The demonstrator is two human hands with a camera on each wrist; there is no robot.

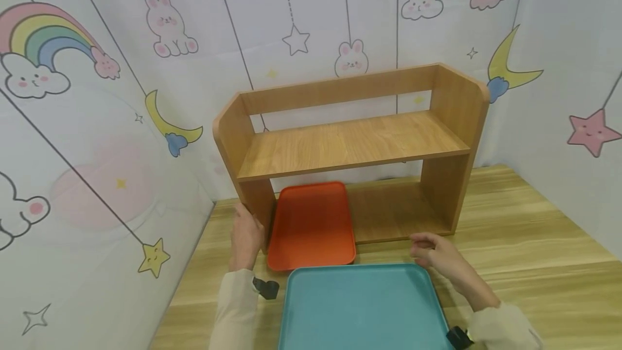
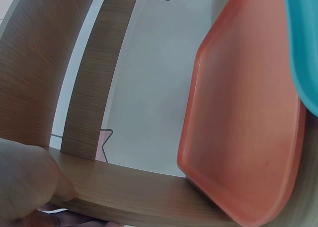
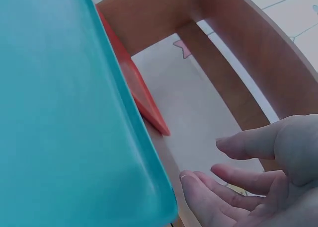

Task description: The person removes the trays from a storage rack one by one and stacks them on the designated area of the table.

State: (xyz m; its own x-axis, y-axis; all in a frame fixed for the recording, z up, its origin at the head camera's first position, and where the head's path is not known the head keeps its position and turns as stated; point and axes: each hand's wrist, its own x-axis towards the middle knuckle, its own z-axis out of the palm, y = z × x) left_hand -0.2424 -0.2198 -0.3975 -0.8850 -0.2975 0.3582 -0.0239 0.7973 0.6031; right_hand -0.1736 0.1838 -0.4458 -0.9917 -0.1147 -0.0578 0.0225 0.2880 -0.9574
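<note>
A two-tier wooden desktop shelf (image 1: 350, 145) stands at the back of the table. My left hand (image 1: 246, 236) holds the front edge of its left side panel; in the left wrist view the thumb (image 2: 30, 175) lies on one face, with fingers partly hidden behind. An orange tray (image 1: 313, 226) lies in the left part of the lower tier, its front end sticking out. In front of it is a larger teal tray (image 1: 364, 307). Near that tray's back right corner hovers my right hand (image 1: 439, 255), fingers loosely bent, with nothing between them in the right wrist view.
The wood-grain table (image 1: 525, 242) extends to the right of the shelf. Behind and to the left hangs a white cloth (image 1: 112, 177) printed with rainbows, moons, stars and rabbits. Dark wrist devices (image 1: 265, 288) show at both sleeves.
</note>
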